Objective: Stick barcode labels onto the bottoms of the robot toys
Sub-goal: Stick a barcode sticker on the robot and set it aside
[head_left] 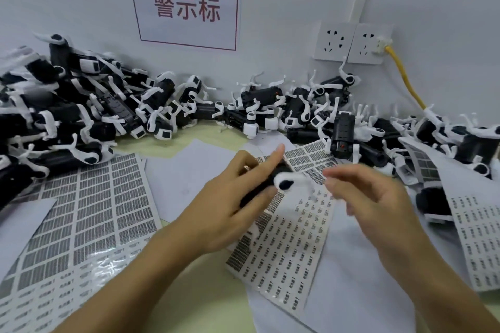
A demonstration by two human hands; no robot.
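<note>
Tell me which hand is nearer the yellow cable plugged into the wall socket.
Right. The right hand lies below and left of the yellow cable, on the cable's side of the table. The left hand, gripping a robot toy, sits farther left.

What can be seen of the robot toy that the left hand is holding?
The robot toy has a black, plastic-looking body with white parts; a rounded white piece with a dark oval faces the camera. It is motion-blurred, so finer detail is unclear. It is held tilted above the label sheet, gripped by the left hand, index finger along its top. The right hand is close beside it; contact is unclear.
</note>
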